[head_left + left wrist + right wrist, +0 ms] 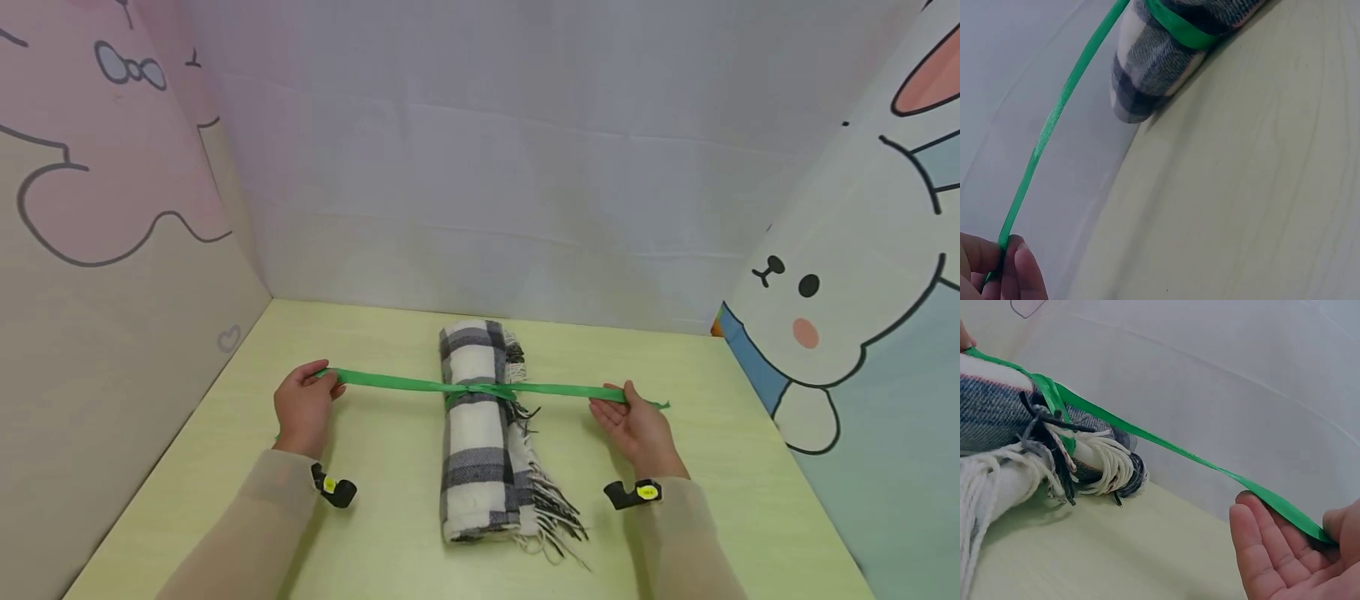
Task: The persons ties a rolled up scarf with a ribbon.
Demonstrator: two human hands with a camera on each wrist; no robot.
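Observation:
A rolled plaid scarf (472,475), white, grey and black with a fringe, lies lengthwise on the table. A green ribbon (397,382) is wrapped round its upper half and crosses on top. Out to the left, my left hand (303,408) pinches one end of the ribbon between thumb and fingers. My right hand (637,429) pinches the other end under its thumb, and a short tail sticks out past it. Between the hands the ribbon runs nearly straight above the table. In the right wrist view the ribbon (1166,445) slants down from the scarf (997,406) to my right hand (1297,556).
The pale yellow table (375,533) meets a white cloth wall (487,167) at the back. Cartoon-printed panels stand at the left and right sides. Loose fringe (555,517) spreads on the table at the scarf's lower right. Each wrist wears a small black camera (337,487).

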